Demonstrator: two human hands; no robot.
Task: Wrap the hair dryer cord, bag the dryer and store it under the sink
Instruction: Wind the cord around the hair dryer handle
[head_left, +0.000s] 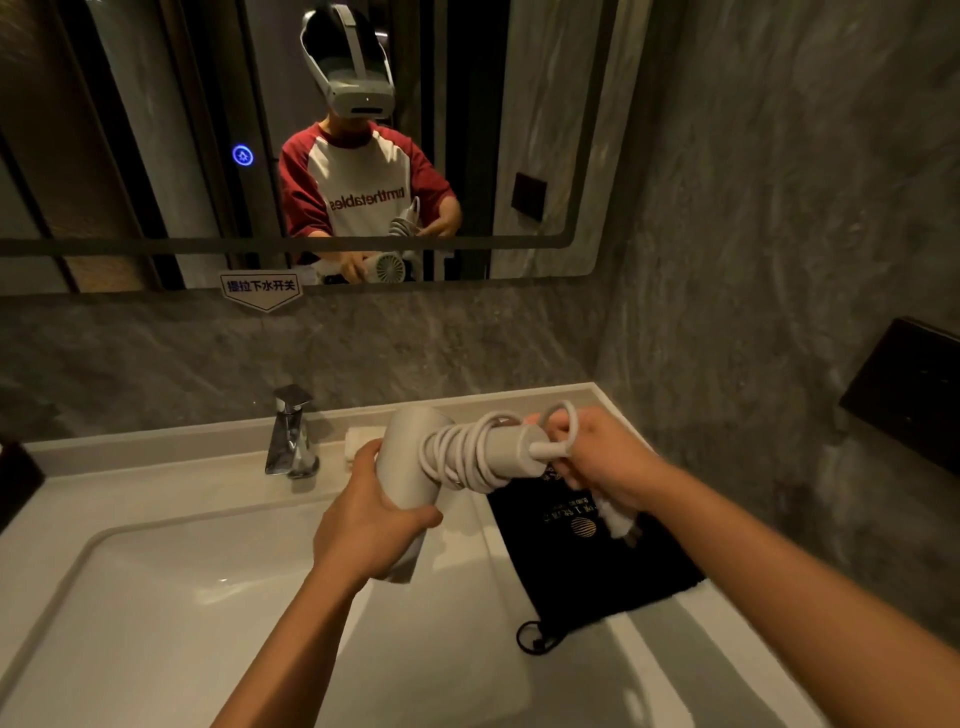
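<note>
I hold a pale grey hair dryer (410, 441) above the sink. My left hand (369, 525) grips its barrel from below. The white cord (457, 457) is coiled several times around the dryer's handle, which points right. My right hand (597, 457) is shut on the cord's free end at the tip of the handle, with a loop standing above the fingers and the plug end hanging below the palm. A black drawstring bag (587, 571) with a gold logo lies flat on the counter under my right forearm.
A white basin (156, 623) fills the lower left, with a chrome faucet (291, 436) behind it and a small white soap (358, 441) beside that. A mirror (156, 156) hangs above the counter. A dark box (909, 389) is mounted on the right wall.
</note>
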